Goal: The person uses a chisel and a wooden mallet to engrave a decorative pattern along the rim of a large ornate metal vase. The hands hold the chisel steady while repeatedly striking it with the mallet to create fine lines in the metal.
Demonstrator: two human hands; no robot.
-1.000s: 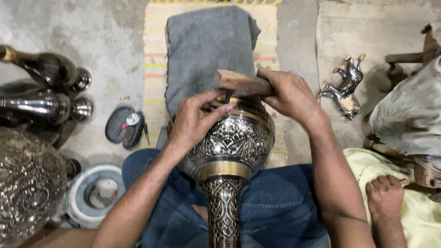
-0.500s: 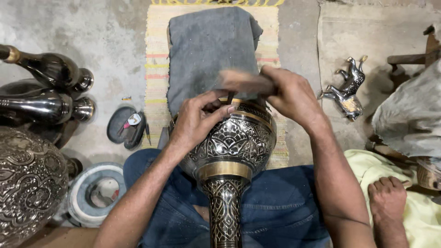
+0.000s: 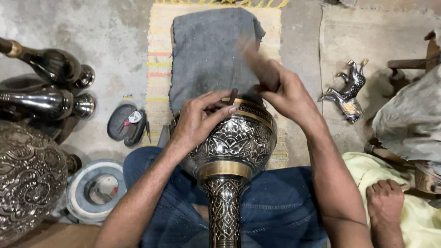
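Resting across the lap, the engraved metal vase (image 3: 229, 142) is steadied by the left hand (image 3: 200, 119), pinching a thin chisel (image 3: 233, 96) against it; the right hand (image 3: 285, 94) grips a blurred mallet (image 3: 252, 57).

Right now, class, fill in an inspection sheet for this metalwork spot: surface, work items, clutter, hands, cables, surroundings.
Surface: concrete floor with a striped rug and a grey cloth on it.
Work items: engraved metal vase lying across the lap; thin chisel set on its rim; wooden mallet, blurred.
Clutter: dark pouch, ring stand, metal horse figure.
Hands: left hand pinches the chisel; right hand grips the mallet.
Cables: nothing seen.
Surroundings: more engraved vessels at left; another person's hand at right.
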